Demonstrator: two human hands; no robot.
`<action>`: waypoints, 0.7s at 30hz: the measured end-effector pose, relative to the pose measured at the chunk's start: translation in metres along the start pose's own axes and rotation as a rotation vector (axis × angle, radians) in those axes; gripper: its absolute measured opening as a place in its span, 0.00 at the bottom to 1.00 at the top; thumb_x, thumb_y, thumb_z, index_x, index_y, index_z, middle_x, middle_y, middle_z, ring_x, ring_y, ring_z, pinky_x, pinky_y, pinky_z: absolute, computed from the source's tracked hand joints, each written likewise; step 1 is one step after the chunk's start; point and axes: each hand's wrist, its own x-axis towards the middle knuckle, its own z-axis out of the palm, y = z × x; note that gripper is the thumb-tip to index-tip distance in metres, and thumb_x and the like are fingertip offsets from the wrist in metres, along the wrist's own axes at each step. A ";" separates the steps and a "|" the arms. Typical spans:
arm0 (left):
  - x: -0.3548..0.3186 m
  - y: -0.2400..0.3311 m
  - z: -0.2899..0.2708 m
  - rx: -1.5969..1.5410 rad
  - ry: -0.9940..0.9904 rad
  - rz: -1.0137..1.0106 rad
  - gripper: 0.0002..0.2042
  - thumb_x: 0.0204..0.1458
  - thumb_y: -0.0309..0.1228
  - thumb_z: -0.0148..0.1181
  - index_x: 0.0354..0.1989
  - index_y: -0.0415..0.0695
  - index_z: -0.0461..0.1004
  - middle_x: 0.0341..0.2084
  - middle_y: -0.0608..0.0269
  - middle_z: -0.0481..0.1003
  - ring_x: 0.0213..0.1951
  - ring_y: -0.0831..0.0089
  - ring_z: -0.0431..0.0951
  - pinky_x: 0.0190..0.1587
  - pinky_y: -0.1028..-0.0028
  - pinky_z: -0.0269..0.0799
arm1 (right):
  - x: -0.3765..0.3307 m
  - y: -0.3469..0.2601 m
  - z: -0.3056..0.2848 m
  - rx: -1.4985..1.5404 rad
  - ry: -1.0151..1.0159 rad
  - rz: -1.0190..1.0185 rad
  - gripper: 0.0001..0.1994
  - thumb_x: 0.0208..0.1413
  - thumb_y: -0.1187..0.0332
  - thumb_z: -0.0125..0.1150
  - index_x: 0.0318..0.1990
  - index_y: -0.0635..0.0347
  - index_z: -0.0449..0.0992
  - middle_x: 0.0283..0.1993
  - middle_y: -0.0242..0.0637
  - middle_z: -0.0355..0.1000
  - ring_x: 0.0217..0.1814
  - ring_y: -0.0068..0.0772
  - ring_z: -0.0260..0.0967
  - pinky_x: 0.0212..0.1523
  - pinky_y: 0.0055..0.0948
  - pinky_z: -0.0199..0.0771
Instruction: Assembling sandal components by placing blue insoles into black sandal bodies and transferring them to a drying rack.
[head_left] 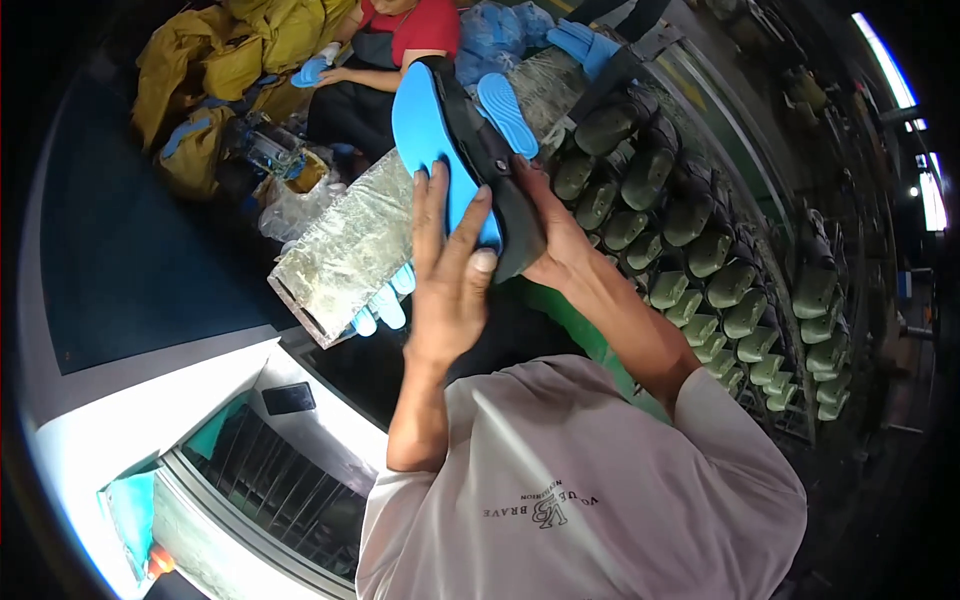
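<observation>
A black clog (520, 225) with a round rivet on its side is held up in front of me, toe end pointing away. My right hand (555, 225) grips it from the right, with the fingers partly hidden behind it. Along its left side lies a bright blue insole (420, 115); how far it sits inside the clog I cannot tell. My left hand (450, 265) rests on the insole's lower half, its fingers stretched out and apart. Another blue insole (507, 112) lies on the bench just beyond the clog.
A worn metal-topped bench (345, 240) runs beneath, with blue insoles (388, 305) at its near edge. Racks of dark clogs (690, 215) stand right. A seated person (400, 60) holds a blue insole across the bench. Yellow sacks (200, 70) are far left; a phone (288, 398) lies on a white machine.
</observation>
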 end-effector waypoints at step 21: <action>-0.120 -0.007 -0.042 0.239 0.587 -0.577 0.50 0.55 0.30 0.74 0.81 0.40 0.46 0.69 0.35 0.64 0.72 0.49 0.65 0.71 0.55 0.64 | 0.001 0.112 -0.009 -1.048 -0.497 0.029 0.26 0.71 0.55 0.60 0.70 0.60 0.73 0.76 0.47 0.61 0.78 0.41 0.59 0.78 0.43 0.55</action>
